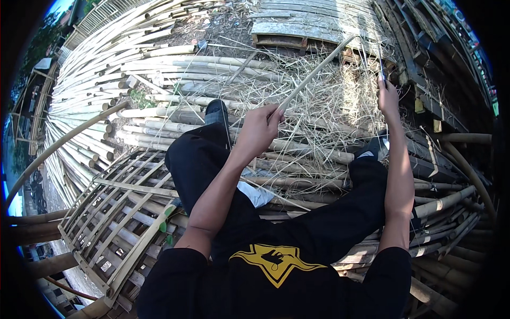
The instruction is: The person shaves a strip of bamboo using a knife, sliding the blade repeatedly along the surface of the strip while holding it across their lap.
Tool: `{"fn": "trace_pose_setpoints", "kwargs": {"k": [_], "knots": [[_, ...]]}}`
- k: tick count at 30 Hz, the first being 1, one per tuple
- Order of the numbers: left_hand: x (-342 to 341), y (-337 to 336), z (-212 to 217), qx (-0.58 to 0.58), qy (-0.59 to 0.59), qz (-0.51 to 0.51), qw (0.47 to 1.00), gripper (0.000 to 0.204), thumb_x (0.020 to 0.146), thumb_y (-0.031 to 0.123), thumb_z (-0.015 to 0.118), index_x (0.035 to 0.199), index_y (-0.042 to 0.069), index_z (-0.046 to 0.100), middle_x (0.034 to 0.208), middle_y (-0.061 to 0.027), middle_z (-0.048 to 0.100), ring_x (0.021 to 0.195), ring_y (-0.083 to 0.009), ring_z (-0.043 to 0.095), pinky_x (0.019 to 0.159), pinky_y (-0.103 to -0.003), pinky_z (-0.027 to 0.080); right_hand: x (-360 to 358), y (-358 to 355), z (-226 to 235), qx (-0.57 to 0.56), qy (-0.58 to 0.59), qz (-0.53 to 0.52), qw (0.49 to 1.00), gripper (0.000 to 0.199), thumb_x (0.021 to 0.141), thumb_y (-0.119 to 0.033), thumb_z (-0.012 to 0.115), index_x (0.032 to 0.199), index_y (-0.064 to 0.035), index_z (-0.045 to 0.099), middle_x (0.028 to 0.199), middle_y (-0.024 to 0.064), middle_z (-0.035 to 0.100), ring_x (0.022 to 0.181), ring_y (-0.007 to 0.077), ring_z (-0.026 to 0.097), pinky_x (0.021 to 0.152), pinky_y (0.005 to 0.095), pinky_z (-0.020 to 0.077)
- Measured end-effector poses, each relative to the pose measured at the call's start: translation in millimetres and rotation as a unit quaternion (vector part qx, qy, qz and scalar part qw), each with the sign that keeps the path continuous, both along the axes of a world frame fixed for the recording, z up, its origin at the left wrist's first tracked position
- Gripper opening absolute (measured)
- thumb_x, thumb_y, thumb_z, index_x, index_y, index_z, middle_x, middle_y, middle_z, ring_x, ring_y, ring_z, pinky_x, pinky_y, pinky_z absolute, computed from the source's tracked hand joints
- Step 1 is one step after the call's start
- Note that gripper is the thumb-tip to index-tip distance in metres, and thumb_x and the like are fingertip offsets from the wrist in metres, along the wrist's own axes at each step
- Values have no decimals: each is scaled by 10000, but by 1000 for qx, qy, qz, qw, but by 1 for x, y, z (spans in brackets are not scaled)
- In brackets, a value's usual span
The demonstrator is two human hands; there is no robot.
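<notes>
My left hand (pixel 260 127) is closed in a pinch on one end of a long, pale bamboo strip (pixel 317 70). From my fingers the strip slants up and away to the right. Out to the right, my right hand (pixel 389 98) is wrapped round a slim knife-like tool (pixel 381 68); a thin, shiny part points away from me, and most of its handle is hidden in the fist. The tool and strip are apart. Below and between my hands lies a heap of bamboo shavings (pixel 324 111).
Bamboo poles (pixel 85 114) are stacked at the left and beneath my legs. A woven bamboo lattice (pixel 125 212) lies at the lower left. A slatted wooden platform (pixel 297 24) stands at the far side, with dark timber (pixel 404 48) along the right. My feet rest among the poles.
</notes>
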State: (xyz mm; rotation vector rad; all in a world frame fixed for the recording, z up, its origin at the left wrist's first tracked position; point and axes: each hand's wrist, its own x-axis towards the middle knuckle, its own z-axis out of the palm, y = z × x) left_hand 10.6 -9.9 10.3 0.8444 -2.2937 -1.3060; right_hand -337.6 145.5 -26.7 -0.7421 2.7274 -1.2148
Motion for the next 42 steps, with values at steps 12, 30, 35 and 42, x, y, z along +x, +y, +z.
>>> {"fn": "trace_pose_setpoints", "kwargs": {"k": [12, 30, 35, 42], "knots": [[-22, 14, -18, 169, -2, -82, 982, 290, 970, 251, 508, 881, 8, 641, 542, 40, 453, 481, -30, 364, 439, -227, 288, 126, -38, 41, -260, -464, 130, 837, 357, 894, -331, 631, 1021, -8, 546, 861, 69, 604, 414, 17, 318, 361, 167, 239], [-18, 20, -8, 200, -142, -214, 946, 425, 865, 384, 659, 1008, -13, 606, 682, -33, 613, 568, -83, 596, 518, -232, 479, 83, -23, 45, -445, -320, 7, 836, 106, 910, -123, 608, 852, -69, 538, 678, -25, 478, 456, 38, 355, 427, 200, 278], [-18, 19, -16, 245, -135, -252, 926, 380, 897, 380, 617, 924, 1, 612, 602, -5, 580, 527, -78, 587, 501, -222, 487, 70, -13, 55, -464, -322, -25, 825, 100, 919, -115, 587, 859, -37, 571, 699, 1, 489, 453, 44, 356, 433, 197, 286], [-22, 19, -11, 253, -101, -244, 931, 414, 936, 431, 538, 844, 33, 604, 506, 71, 399, 429, -20, 380, 396, -197, 302, 57, -7, 48, -470, -322, -47, 820, 132, 905, -158, 622, 865, -40, 579, 683, -4, 497, 442, 38, 351, 424, 199, 276]]}}
